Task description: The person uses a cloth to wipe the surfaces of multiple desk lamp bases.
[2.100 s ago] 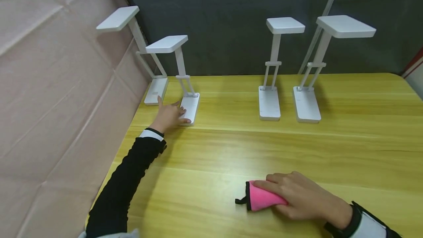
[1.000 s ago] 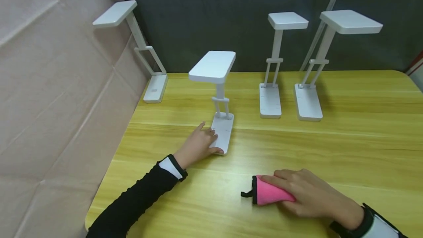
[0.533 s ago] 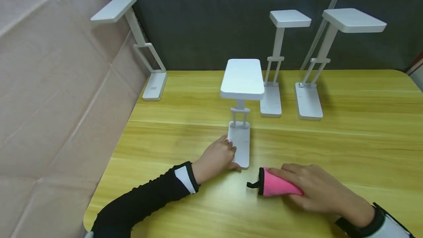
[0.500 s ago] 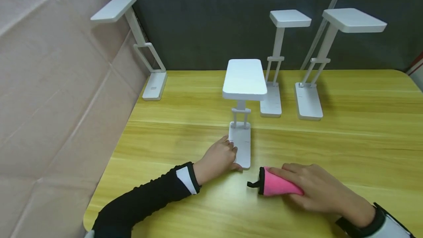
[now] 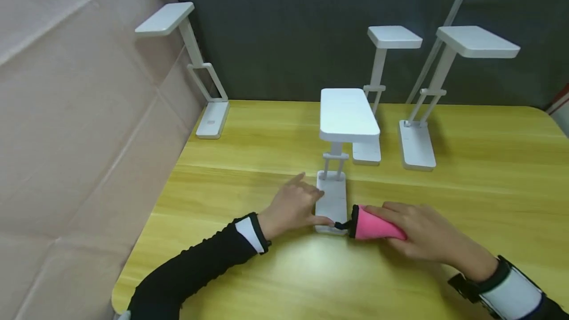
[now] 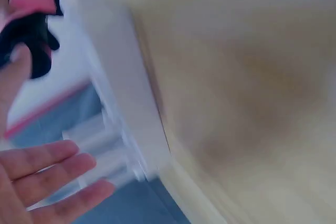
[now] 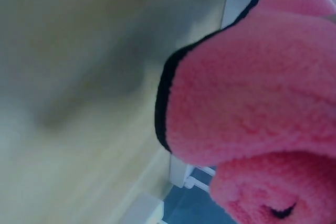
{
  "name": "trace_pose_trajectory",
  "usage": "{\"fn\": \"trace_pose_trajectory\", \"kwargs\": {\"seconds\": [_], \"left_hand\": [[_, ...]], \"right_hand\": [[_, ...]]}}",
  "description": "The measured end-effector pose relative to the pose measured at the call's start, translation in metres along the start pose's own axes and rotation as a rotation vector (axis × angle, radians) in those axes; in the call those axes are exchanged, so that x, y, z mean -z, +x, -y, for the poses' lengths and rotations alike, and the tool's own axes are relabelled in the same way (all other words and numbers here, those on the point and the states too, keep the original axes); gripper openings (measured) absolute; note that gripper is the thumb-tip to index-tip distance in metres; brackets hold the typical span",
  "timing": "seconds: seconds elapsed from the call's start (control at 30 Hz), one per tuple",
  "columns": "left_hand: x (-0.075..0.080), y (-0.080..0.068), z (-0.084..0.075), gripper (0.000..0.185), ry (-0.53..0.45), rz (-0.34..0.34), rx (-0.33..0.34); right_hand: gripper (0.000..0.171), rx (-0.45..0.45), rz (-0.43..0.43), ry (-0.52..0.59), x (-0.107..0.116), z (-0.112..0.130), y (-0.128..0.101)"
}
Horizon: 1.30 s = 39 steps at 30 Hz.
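A white folding desk lamp point(image 5: 348, 115) stands near the middle of the table, its base toward me. My left hand point(image 5: 293, 206) is at the left side of that base, thumb and fingers spread apart. In the left wrist view the fingers point(image 6: 44, 182) are straight beside the white base point(image 6: 126, 77). My right hand point(image 5: 422, 233) grips a folded pink cloth point(image 5: 375, 225) with black edging. The cloth's black loop overlaps the front corner of the lamp base and lies by my left thumb tip. Close up, the right wrist view shows the fuzzy cloth point(image 7: 241, 87) bunched in folds.
Another white lamp point(image 5: 213, 120) stands at the back left by the pale sheet wall point(image 5: 89, 137). Two more, a nearer lamp point(image 5: 394, 37) and one further right point(image 5: 477, 42), stand at the back right before a dark backdrop point(image 5: 284, 28). The table point(image 5: 249, 280) is wood-grained.
My left hand has slid the lamp from the back left to the middle, and its fingers have now spread off the base. My right hand has brought the cloth forward to the base's front corner.
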<state>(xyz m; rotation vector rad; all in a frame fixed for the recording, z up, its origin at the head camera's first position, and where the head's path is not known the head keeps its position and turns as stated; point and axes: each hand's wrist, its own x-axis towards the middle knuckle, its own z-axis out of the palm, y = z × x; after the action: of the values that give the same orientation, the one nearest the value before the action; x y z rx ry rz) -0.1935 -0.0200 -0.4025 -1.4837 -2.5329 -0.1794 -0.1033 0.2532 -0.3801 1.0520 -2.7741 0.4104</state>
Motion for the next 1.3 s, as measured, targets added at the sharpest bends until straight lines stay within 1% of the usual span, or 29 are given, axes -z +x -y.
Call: {"fn": "trace_pose_trajectory", "kwargs": {"seconds": [0.03,0.07,0.13,0.2,0.23,0.27,0.3,0.37,0.4,0.47,0.57,0.63,0.73,0.97,1.13,1.3], "left_hand": [[0.001,0.0,0.007,0.079,-0.046,0.015,0.032],[0.0,0.001,0.014,0.092,-0.068,0.042,0.058],[-0.004,0.003,0.025,0.115,-0.124,0.142,0.104],[-0.01,0.005,0.031,0.131,-0.19,0.261,0.124],[-0.015,0.006,0.032,0.135,-0.22,0.31,0.123],[-0.019,0.006,0.032,0.136,-0.236,0.345,0.113],[-0.023,0.007,0.032,0.138,-0.253,0.372,0.106],[-0.027,0.007,0.03,0.138,-0.275,0.4,0.096],[-0.029,0.007,0.03,0.138,-0.277,0.407,0.095],[-0.03,0.007,0.028,0.138,-0.269,0.412,0.102],[-0.028,0.009,0.028,0.138,-0.244,0.401,0.111],[-0.027,0.009,0.028,0.137,-0.226,0.394,0.113],[-0.026,0.009,0.029,0.138,-0.22,0.388,0.121],[-0.024,0.008,0.03,0.137,-0.245,0.374,0.128],[-0.024,0.007,0.031,0.139,-0.236,0.373,0.135],[-0.025,0.007,0.033,0.142,-0.203,0.379,0.142]], "right_hand": [[0.06,-0.019,0.014,-0.008,0.001,-0.003,0.006],[0.06,-0.035,0.022,-0.019,0.001,-0.005,0.013],[0.059,-0.049,0.031,-0.05,0.001,-0.009,0.027],[0.059,-0.04,0.026,-0.098,-0.003,-0.011,0.041],[0.06,-0.027,0.017,-0.137,-0.007,-0.011,0.046],[0.061,-0.011,0.009,-0.178,-0.011,-0.012,0.051],[0.061,0.007,0.002,-0.22,-0.016,-0.012,0.054],[0.06,0.037,-0.002,-0.305,-0.025,-0.013,0.058],[0.059,0.049,-0.006,-0.337,-0.03,-0.014,0.059],[0.057,0.049,-0.011,-0.356,-0.037,-0.014,0.059],[0.056,0.028,-0.02,-0.303,-0.042,-0.015,0.056],[0.057,0.014,-0.03,-0.251,-0.042,-0.014,0.054],[0.057,0.012,-0.027,-0.213,-0.041,-0.011,0.05],[0.057,0.018,0.0,-0.178,-0.041,-0.001,0.041],[0.06,0.034,0.021,-0.147,-0.043,0.008,0.033],[0.064,0.054,0.03,-0.122,-0.043,0.017,0.026]]}}
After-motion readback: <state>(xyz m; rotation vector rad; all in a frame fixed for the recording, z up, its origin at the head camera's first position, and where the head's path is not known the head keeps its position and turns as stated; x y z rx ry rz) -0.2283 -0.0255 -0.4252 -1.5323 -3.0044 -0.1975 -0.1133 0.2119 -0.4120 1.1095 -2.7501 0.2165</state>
